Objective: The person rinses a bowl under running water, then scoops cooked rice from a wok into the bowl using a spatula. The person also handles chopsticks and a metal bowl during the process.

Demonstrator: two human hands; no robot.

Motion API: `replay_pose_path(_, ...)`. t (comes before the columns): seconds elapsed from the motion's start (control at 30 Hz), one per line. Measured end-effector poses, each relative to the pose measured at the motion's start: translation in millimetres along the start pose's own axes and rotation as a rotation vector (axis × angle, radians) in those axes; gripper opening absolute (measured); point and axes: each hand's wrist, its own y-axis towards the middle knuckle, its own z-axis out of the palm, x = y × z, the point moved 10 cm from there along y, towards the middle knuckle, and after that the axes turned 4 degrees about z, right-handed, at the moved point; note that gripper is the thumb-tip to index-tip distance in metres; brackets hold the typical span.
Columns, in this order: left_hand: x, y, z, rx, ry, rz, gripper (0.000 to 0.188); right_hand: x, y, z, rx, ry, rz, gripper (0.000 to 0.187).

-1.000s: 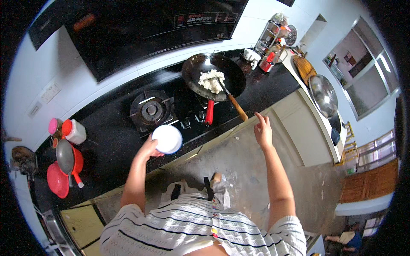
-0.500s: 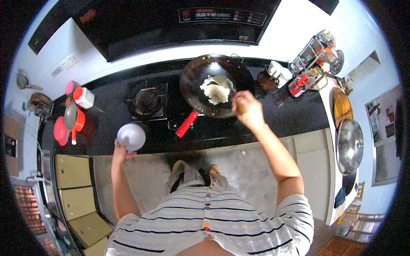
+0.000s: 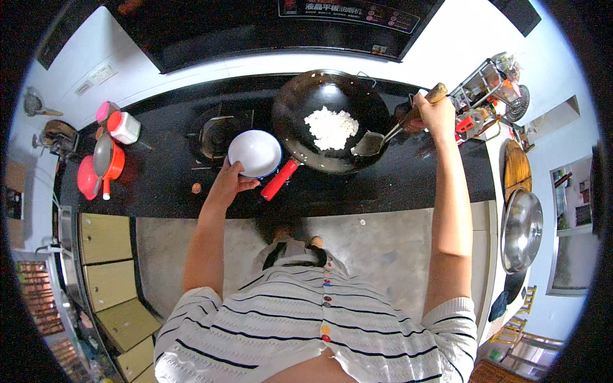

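A white bowl [image 3: 255, 153] with a blue outside rests in my left hand [image 3: 227, 185], which grips its near left edge. It is held close to the left side of a dark wok [image 3: 300, 96] with a red handle [image 3: 280, 180]. White rice [image 3: 332, 127] lies in a clump in the middle of the wok. My right hand [image 3: 437, 115] is closed around the wooden-ended handle of a spatula [image 3: 368, 144]. The spatula's flat metal blade sits inside the wok, just right of the rice and apart from most of it.
Left of the wok is a second gas burner [image 3: 220, 135], partly behind the bowl. An orange pan [image 3: 117, 162] and red-lidded jar [image 3: 123, 127] stand farther left. A wire rack [image 3: 480, 82] holds items at the right, and a large metal lid [image 3: 523, 231] lies on the side counter.
My left hand has brought the bowl rightward to the wok and its inside now shows. My right hand has swung right and up, pulling the spatula blade to the wok's right side, off the rice.
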Motion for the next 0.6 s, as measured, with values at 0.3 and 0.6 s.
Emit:
replay_pose_path(0.3,6.3,12.5,0.5,0.024,0.045,-0.025,0.060,-85.6,-61.4,151.0,0.071,1.317,0.363,0.018)
replay_pose_path(0.6,-17.7,35.1,57.7,0.212,-0.083,-0.052,0.066,-67.0,-122.0,183.3,-0.073,1.645,0.649,0.021)
